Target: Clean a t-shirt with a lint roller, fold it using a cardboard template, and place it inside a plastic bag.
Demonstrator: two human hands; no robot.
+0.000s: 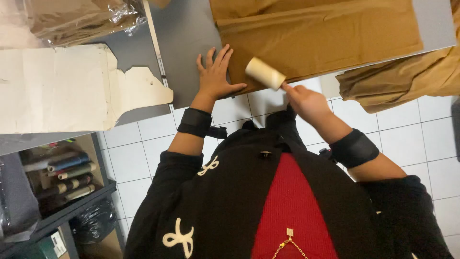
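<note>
Head view: low dark shelf (72,211) holds about five rolled fabric tubes (67,175). One cream lint roller (265,73) stands just beyond right hand (304,100), fingers closed around its handle, on brown folded cloth (321,36). Left hand (215,74) lies flat, fingers spread, on grey table (184,43)

The person is wearing a black cardigan (215,201) with cream bow-shaped motifs, one at 9 o'clock near the left sleeve and one at 7 o'clock low on the front. It is hanging open over a red knitted top (287,211) carrying a thin gold chain with a small pendant at 6 o'clock. Both sleeves are sitting pushed up, and a broad black band is wrapping each wrist, left (194,123) and right (354,147).
</note>
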